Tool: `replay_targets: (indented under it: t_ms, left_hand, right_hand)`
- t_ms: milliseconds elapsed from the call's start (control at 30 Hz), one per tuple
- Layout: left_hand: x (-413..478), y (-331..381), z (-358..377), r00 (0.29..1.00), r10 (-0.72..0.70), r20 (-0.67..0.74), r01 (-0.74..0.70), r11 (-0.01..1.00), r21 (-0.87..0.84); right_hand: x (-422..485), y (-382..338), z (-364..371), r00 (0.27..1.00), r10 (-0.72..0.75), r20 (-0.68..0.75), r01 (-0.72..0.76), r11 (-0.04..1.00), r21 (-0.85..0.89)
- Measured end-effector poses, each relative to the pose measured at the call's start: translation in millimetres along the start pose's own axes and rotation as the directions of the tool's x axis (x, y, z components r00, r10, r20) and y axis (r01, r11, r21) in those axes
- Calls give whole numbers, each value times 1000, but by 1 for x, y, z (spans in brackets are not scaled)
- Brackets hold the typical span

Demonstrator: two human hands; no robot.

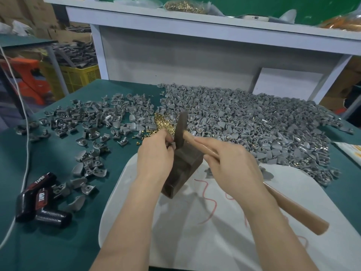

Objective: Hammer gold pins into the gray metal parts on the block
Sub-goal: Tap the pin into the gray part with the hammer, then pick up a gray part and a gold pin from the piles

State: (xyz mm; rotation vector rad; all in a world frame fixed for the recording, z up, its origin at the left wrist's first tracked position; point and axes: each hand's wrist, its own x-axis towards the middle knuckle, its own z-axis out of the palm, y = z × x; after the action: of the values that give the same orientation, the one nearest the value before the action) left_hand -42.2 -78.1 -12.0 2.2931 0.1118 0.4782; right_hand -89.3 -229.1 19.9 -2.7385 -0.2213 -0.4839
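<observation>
Striking step, hammer poised. The right hand (230, 163) grips the wooden handle of the hammer (180, 130) close to its head, fingers wrapped round the shaft and the forefinger laid along it. The dark head stands on edge directly over the upper end of the dark block (183, 167), which lies between the 2 hands on a white sheet (195, 222) spread on the green counter (58, 241). The left hand (154, 153) is clenched at that same end of the block, its fingertips closed on a small gray metal part (170, 145), of which only an edge shows beside the hammer head. Whether a pin already stands in the part is hidden. Just beyond the left hand's fingertips lies the loose supply of gold pins (163, 124). Beyond and to the outside of the right hand spreads the large heap of gray parts (254, 124), and a thinner scatter lies outside the left hand. Judged from this pose, the next move calls for a short, square blow onto the pin, with the left fingertips kept clear of the hammer face and the part held flat on the block.
</observation>
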Motion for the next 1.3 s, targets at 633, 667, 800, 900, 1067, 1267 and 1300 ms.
replay_targets:
  t_ms: [633, 667, 800, 900, 1067, 1267, 1300]
  left_hand:
    - [6, 1, -9, 998, -58, 15, 60, 928, -366]
    - [6, 1, -10, 997, -81, 5, 76, 903, -422]
    - [8, 1, -12, 979, -203, -15, 138, 720, -680]
    - [11, 0, -12, 963, -271, 4, 168, 587, -792]
    - [11, 2, -11, 962, -271, -13, 138, 531, -836]
    - [11, 0, -10, 955, -296, -23, 158, 573, -804]
    - [11, 0, -10, 956, -294, -22, 158, 576, -802]
  right_hand:
    - [20, 34, 25, 963, 264, 59, -270, 922, 277]
    - [22, 37, 27, 956, 283, 72, -292, 915, 278]
    - [25, 45, 37, 927, 356, 115, -373, 909, 187]
    - [25, 43, 40, 938, 346, -3, -346, 938, -22]
    - [41, -1, 44, 991, 43, -130, -36, 998, 54]
    - [58, -40, 65, 998, -32, 50, 37, 994, -105]
    - [58, -41, 66, 998, -33, 44, 37, 994, -100]
